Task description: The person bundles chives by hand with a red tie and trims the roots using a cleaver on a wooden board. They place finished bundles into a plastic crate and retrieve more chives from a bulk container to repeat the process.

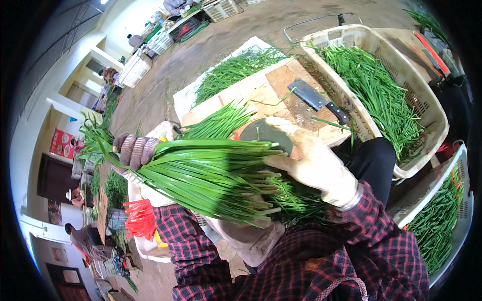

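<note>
My left hand [134, 152], in a ribbed grey-purple glove, is closed around a thick bunch of garlic chives [201, 170] near its leafy end. The bunch lies sideways across my lap, its pale stem ends pointing right. My right hand [314, 163], in a white glove, is at those stem ends with thumb and fingers spread apart. Its upper fingers overlap a round dark grey disc [266, 133] behind the bunch. Beyond, a smaller heap of chives [221, 120] lies on a wooden board [271, 105]. A cleaver [316, 99] with a black handle rests there too.
At right stands a large cream plastic crate [369, 120] of loose chives, with another crate [401, 203] of bundles nearer me. More chives [236, 72] lie on a white sheet beyond the board. Red ties [140, 219] hang left of my lap. Other people work at far left.
</note>
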### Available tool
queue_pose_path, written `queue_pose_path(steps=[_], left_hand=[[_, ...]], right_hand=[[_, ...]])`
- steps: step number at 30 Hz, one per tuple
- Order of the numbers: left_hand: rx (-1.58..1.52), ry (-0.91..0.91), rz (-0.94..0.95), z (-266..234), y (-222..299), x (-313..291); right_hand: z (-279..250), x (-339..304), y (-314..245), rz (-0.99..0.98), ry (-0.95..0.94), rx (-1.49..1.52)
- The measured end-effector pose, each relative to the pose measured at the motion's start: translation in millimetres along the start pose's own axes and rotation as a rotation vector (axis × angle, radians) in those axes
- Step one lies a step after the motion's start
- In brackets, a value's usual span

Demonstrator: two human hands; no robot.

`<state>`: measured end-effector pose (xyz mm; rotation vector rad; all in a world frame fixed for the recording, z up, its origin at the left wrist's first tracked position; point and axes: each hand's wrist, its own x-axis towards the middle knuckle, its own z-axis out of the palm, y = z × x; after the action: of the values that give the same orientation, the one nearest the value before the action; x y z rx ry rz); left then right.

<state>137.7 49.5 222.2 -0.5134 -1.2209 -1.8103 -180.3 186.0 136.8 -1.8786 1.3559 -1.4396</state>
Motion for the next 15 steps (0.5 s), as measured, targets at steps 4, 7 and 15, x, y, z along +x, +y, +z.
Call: queue_pose_path(steps=[4,7,15], left_hand=[[-0.107,0.109,0.094,6.2,-27.6,15.7],[-0.083,0.138,0.095,5.7,-3.3,-1.2],[-0.078,-0.058,0.118,24.8,-0.3,9.5]], right_hand=[[21.1,18.3,21.6,0.333,0.006,0.834],[10.7,-21.8,40.0,0.482,0.172,0.930],[-48.3,-81.8,56.7,0.243,-0.529,-0.482]])
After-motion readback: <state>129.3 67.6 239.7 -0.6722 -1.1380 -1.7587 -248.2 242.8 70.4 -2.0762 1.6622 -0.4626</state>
